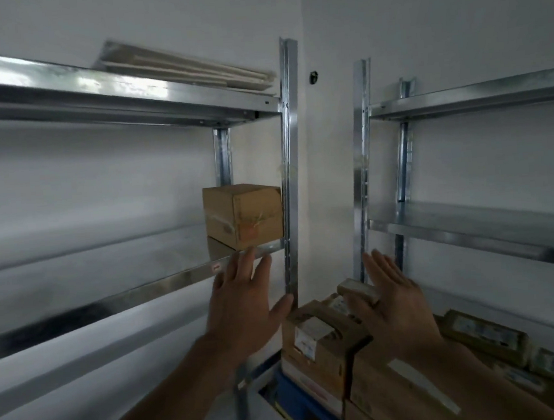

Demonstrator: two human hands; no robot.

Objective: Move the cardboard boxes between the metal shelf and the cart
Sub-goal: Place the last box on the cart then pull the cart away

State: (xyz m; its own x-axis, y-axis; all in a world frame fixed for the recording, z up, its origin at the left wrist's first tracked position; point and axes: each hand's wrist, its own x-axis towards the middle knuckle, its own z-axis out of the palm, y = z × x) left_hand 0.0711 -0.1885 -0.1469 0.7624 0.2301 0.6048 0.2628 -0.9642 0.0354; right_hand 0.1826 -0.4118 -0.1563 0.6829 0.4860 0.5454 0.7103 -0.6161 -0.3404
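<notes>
Metal shelf (142,288), 1 cardboard box (243,215)

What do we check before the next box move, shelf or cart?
1. Left hand free: ok, open, holding nothing.
2. Right hand free: ok, open, in front of the cart boxes.
3. Shelf box seated: ok, upright beside the right post.
4. Room on the shelf board left of it: ok.
5. Stability of the cart boxes: cannot tell, blurred and partly behind the hands.

A cardboard box (243,215) sits on the metal shelf (142,290), left of stacked boxes (316,349).
</notes>
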